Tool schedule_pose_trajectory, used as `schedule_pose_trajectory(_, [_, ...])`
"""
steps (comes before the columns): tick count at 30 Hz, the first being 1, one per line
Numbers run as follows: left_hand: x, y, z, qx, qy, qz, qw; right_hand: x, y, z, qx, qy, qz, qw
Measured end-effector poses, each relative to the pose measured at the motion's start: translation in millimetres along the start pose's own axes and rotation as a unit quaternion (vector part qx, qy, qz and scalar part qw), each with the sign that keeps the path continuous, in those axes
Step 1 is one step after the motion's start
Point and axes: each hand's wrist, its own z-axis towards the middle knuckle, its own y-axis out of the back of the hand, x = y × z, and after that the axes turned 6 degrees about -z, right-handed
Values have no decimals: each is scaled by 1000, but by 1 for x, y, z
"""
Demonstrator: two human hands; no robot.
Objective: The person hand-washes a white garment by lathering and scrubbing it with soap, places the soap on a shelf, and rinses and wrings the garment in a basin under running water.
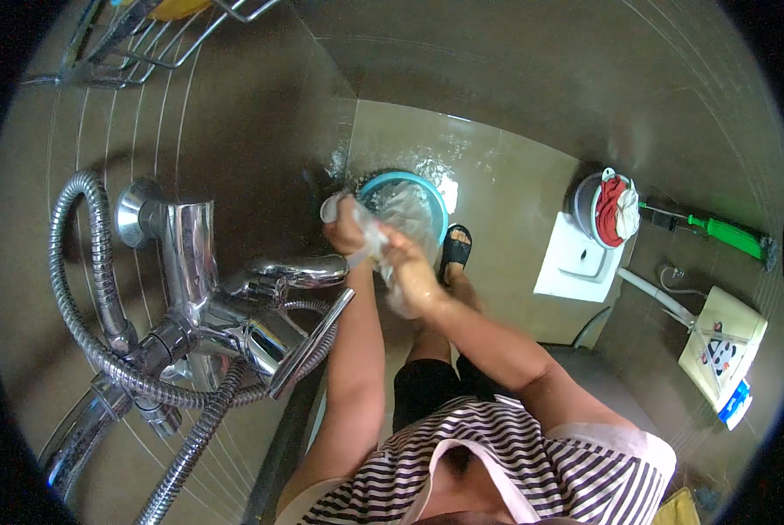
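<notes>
My left hand [346,229] and my right hand [412,273] are both closed round a wet white cloth [373,234], which looks twisted between them. One end bunches out beyond my left fingers, and another part hangs below my right hand. Just beyond my hands, a round blue basin [443,203] stands on the floor. Inside it lies more pale, wet material [406,208]; whether it joins the held cloth I cannot tell.
On the left wall are a chrome shower mixer [252,332] with a coiled hose [58,254] and a wire rack [160,52]. At right stand a bucket [587,208] of red and white cloths, a white floor fixture [554,267] and a green-handled brush [733,234]. The floor [497,166] looks wet.
</notes>
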Motion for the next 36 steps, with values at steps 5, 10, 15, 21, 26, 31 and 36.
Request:
schedule_pose_trajectory(5, [-19,-74,-116,-41,126,-297,946,21,56,76,-16,41,-11,999])
schedule_pose_trajectory(10, [1,-10,-29,-18,25,129,991,7,-3,-3,45,7,-176,983])
schedule_pose_trajectory(15, [-17,-59,-94,-44,87,-228,969,26,31,65,-18,-91,-91,991])
schedule_pose_trajectory(21, [-19,-36,-61,44,66,-148,986,38,23,24,32,-46,-86,995])
schedule_pose_trajectory(26, [57,60,-28,71,103,-478,869,33,57,13,19,122,-169,978])
schedule_pose_trajectory(31, [16,-12,-81,74,168,-577,796,-38,121,18,-84,-97,-306,943])
schedule_pose_trajectory(36, [-3,-5,-98,93,182,-663,720,-49,83,11,67,-176,74,979])
